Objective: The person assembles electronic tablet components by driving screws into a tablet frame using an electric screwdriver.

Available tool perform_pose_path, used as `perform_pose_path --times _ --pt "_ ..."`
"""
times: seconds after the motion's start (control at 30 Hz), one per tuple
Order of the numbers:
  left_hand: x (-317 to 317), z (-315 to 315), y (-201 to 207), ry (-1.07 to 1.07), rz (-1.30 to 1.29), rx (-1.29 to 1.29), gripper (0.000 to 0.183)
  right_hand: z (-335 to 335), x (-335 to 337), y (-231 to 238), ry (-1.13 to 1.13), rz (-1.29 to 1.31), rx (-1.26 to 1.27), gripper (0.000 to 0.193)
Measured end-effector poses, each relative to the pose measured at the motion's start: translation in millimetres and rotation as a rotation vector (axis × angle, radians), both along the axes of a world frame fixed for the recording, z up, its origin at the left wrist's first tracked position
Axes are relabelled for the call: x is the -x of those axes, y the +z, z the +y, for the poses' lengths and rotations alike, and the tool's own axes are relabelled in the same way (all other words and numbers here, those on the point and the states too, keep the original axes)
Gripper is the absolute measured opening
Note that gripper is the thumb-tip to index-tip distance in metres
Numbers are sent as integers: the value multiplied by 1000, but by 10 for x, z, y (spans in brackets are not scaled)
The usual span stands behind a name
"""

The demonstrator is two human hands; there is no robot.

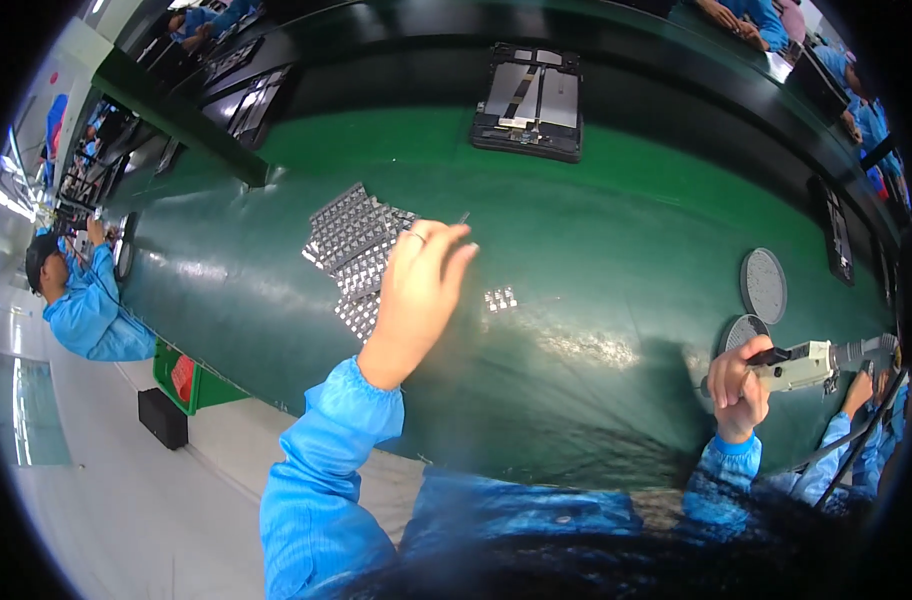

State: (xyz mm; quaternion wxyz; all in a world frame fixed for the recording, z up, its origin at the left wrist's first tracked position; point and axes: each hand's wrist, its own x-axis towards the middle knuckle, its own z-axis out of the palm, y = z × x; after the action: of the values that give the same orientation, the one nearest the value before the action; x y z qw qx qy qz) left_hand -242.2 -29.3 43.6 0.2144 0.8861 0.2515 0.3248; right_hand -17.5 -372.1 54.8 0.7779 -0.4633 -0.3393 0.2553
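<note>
Crosswise: cream tool (801, 367), ribbed end (866, 347) rightward | right fingers (721, 377) gripping it | left fingers (439, 240) bent, hold unclear

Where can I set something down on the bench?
Free: green bench between central opened black rectangular device and round grey dishes; between grey patterned sheets and green post. Crowded: those sheets, by left hand; dishes, by right hand and beige tool.

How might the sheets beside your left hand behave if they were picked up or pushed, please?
The sheets look thin, so they are probably light and may bend when lifted. They overlap at differing angles, so a push could slide them apart.
</note>
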Motion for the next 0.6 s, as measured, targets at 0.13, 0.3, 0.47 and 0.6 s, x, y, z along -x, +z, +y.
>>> perform_pose_path --times 0.13,0.3,0.47,0.6 --pt "113 213 -252 124 122 -273 11 60 -88 -181 30 2 -50 40" --pt "-241 -13 -148 101 236 -330 8 64 -69 171 297 -27 -227 40" --pt "239 -8 321 -129 -405 569 12 176 -319 -189 131 -36 -96 35" --pt "1093 -123 774 50 -1070 612 26 428 -259 -139 135 -43 -122 35"
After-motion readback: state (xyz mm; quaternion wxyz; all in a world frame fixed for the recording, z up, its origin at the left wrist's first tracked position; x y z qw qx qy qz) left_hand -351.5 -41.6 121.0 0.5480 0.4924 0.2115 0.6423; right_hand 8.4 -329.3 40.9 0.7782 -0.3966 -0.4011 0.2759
